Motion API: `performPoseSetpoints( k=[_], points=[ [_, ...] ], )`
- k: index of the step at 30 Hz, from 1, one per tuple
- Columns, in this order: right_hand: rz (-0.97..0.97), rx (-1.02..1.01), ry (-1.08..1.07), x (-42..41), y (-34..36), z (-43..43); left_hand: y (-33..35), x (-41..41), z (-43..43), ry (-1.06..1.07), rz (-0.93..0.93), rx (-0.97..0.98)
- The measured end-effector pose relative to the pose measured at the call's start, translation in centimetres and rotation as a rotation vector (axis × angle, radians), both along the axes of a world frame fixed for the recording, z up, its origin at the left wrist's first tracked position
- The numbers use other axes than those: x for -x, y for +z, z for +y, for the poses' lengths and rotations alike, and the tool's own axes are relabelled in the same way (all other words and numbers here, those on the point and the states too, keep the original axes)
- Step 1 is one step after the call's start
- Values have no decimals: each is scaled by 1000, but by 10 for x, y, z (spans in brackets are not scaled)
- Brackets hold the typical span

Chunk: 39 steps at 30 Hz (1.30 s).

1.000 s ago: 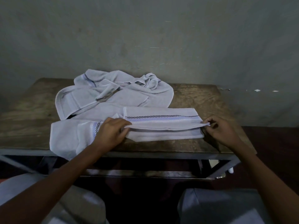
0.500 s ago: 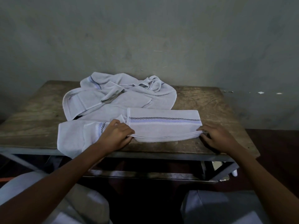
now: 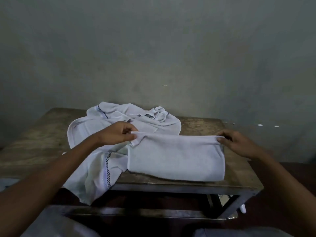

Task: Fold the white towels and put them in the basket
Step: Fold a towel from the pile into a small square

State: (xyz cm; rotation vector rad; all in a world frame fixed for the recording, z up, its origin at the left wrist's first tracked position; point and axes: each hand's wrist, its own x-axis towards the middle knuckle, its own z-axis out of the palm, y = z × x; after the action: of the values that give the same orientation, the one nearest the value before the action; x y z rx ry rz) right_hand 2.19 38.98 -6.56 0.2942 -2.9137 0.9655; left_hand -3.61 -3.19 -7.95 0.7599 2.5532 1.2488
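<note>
Now pinching the folded towel (image 3: 176,159) by its far edge: fingers (image 3: 130,130) of the left hand (image 3: 118,134) closed with the thumb on the far-left corner, fingers (image 3: 222,139) of the right hand (image 3: 239,144) closed on the far-right corner. Holds that edge slightly up off the layers beneath, with a small flap turned down at the left corner. Lies with the long axis left to right, parallel to the near edge of the surface (image 3: 205,124), right of centre, the near fold close to that edge. Looks plain white and terry-textured, a thick rectangle of several layers, rounded along the near fold. Touches, on its left, a second white towel (image 3: 100,170) with a black checked stripe, draped over the near edge and hanging below it. Behind both, a crumpled pile of white towels (image 3: 153,118) with the same checked trim, toward the far side. Further out, worn bare wood, a dark frame underneath, a grey wall (image 3: 153,48) behind.
</note>
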Motion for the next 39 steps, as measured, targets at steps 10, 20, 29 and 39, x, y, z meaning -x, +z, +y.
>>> performPoseSetpoints(
  k=[10, 20, 29, 39],
  points=[
    [-101, -62, -160, 37, -53, 0, -55, 35, 21, 206, 18, 120],
    [-228, 100, -222, 59, -73, -13, -81, 71, 32, 193, 0, 182],
    [-244, 242, -250, 49, -79, 7, -72, 81, 43, 224, -74, 70],
    [-242, 508, -237, 30, -41, 32, -31, 66, 43, 77, -84, 97]
  ],
)
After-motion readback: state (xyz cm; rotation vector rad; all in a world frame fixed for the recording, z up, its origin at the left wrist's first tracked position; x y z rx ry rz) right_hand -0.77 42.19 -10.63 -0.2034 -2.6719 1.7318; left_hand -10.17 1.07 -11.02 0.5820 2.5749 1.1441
